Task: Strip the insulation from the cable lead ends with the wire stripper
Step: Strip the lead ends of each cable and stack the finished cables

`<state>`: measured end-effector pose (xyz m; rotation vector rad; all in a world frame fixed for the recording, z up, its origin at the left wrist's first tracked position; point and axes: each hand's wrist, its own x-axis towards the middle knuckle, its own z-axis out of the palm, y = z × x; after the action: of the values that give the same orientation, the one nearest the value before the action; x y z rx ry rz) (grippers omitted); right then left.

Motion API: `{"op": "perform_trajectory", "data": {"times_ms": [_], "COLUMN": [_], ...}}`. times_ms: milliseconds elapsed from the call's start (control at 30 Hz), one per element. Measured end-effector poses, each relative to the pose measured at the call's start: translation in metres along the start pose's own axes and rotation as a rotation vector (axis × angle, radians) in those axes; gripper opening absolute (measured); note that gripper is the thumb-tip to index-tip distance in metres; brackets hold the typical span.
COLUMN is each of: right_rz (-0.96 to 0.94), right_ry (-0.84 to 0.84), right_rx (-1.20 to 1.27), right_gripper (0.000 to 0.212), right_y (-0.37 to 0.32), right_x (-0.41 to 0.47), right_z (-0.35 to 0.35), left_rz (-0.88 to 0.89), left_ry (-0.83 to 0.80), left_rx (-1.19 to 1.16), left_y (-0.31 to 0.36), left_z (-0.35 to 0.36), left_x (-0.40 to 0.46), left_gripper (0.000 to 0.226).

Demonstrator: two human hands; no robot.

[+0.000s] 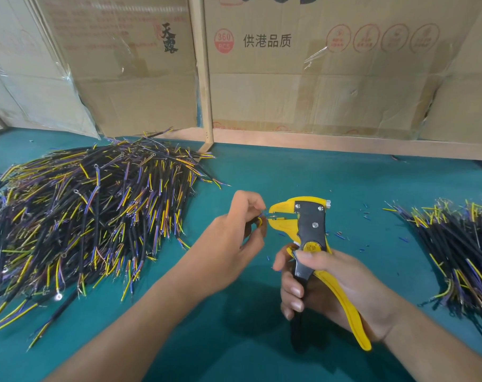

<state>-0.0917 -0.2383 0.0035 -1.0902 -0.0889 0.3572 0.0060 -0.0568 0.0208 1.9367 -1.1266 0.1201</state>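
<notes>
Nearest, the right hand (325, 288) grips the 2 handles of the yellow and black wire stripper (310, 235), fingers curled round the black handle and thumb laid across the pivot, the tool held upright above the green desk (234, 340) with its jaws pointing left. Just left of the jaws, the left hand (234, 238) pinches a cable (259, 222), whose blue lead end reaches into the gap between the jaws. Small blue insulation scraps (344, 237) lie on the desk round the tool. Left of the hands sprawls a large pile of black cables (91, 216) with yellow and blue leads; a smaller pile (460, 244) lies at right. Farthest stand cardboard boxes (303, 78) behind a wooden frame (204, 78).
</notes>
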Motion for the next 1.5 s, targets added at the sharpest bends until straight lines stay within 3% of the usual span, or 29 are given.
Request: {"op": "perform_trajectory", "data": {"times_ms": [400, 800, 1000, 1233, 1500], "right_rz": [0.029, 0.034, 0.014, -0.043, 0.019], "right_ry": [0.055, 0.141, 0.203, 0.261, 0.172], "right_rx": [-0.028, -0.138, -0.158, -0.032, 0.002], "right_gripper": [0.035, 0.054, 0.051, 0.045, 0.049], "right_y": [0.0, -0.001, -0.004, -0.015, -0.007], "right_x": [-0.001, -0.003, -0.003, -0.007, -0.004], "right_z": [0.009, 0.005, 0.006, 0.001, 0.003], "left_rz": [-0.005, 0.001, 0.036, -0.031, 0.029], "left_ry": [-0.008, -0.012, 0.006, 0.117, 0.079], "left_rx": [-0.028, -0.024, -0.012, -0.034, 0.079], "left_y": [0.0, -0.003, -0.001, -0.014, -0.007], "left_z": [0.001, 0.004, 0.003, -0.009, -0.009], "left_x": [0.0, -0.001, -0.001, 0.002, 0.002], "left_gripper": [0.031, 0.03, 0.035, 0.019, 0.031]}}
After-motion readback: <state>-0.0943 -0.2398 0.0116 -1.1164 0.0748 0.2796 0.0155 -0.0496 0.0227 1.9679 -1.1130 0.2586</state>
